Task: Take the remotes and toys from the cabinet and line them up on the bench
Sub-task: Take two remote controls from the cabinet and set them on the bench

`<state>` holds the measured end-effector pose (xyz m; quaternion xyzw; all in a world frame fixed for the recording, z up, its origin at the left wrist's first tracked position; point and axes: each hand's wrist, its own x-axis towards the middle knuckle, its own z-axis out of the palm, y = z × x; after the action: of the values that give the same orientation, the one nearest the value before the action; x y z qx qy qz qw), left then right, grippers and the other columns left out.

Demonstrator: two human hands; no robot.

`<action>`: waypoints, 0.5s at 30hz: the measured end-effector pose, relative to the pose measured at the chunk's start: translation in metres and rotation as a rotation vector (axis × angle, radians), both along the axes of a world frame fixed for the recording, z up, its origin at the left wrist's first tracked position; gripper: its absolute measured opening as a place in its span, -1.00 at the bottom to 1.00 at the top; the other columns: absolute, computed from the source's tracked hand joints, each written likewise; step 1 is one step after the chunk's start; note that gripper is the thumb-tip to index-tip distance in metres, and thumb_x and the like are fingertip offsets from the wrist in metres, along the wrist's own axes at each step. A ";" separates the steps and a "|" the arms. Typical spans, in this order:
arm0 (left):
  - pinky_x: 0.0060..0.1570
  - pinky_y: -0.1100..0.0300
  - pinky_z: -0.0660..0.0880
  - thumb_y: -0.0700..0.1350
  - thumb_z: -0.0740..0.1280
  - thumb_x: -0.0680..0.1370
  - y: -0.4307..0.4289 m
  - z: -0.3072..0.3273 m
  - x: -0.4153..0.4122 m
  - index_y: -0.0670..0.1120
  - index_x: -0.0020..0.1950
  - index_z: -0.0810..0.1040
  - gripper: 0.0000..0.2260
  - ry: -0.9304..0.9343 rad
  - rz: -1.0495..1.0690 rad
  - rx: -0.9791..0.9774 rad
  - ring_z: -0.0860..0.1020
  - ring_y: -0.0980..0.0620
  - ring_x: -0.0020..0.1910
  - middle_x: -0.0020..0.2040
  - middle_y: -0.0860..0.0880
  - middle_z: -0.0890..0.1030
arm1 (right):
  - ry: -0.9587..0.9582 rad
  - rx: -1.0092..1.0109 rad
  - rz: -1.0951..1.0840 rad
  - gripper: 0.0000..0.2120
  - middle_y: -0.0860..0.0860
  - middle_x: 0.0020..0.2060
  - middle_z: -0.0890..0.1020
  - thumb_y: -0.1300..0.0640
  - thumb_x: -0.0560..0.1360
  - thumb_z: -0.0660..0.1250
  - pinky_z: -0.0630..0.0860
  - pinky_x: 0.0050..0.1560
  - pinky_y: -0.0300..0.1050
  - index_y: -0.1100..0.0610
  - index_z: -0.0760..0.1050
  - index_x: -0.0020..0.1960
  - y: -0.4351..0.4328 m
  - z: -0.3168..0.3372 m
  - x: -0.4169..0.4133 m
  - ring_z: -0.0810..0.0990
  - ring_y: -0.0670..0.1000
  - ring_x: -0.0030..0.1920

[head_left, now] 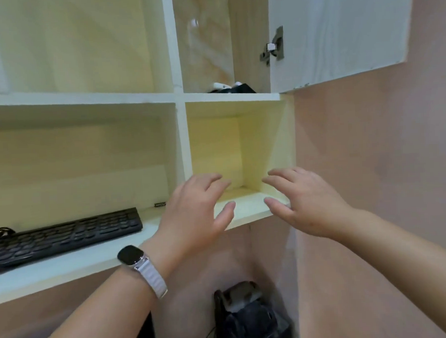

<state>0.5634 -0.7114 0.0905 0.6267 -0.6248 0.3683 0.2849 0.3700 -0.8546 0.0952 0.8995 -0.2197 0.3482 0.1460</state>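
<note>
left grip and right grip are held spread, empty. the remotes above are judged light, stiff, smooth; best pinched across their sides.

Black keyboard; cream cabinet; pink wall; white-strapped watch.
</note>
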 end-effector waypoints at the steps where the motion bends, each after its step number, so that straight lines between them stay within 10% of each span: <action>1: 0.16 0.09 0.38 0.14 0.19 0.49 -0.005 0.012 -0.002 -0.04 0.24 0.57 -0.57 0.053 -0.016 -0.016 0.48 -0.03 0.21 0.21 -0.02 0.58 | -0.027 0.008 0.013 -0.45 0.02 0.29 0.55 -0.23 0.52 0.06 0.41 0.20 0.05 0.06 0.49 0.33 -0.008 0.013 0.003 0.48 0.11 0.27; 15: 0.19 0.08 0.41 0.03 0.24 0.54 -0.082 0.214 -0.012 -0.01 0.30 0.49 -0.65 -0.079 0.186 -0.039 0.46 0.01 0.22 0.25 0.02 0.53 | -0.162 0.031 0.287 -0.62 -0.04 0.18 0.51 -0.13 0.58 0.15 0.33 -0.01 -0.10 0.00 0.43 0.32 -0.089 0.191 0.061 0.42 0.01 0.21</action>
<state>0.5518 -0.7935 0.3044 0.6612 -0.5674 0.4299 0.2369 0.4310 -0.9440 0.2859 0.8928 -0.1054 0.4335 0.0628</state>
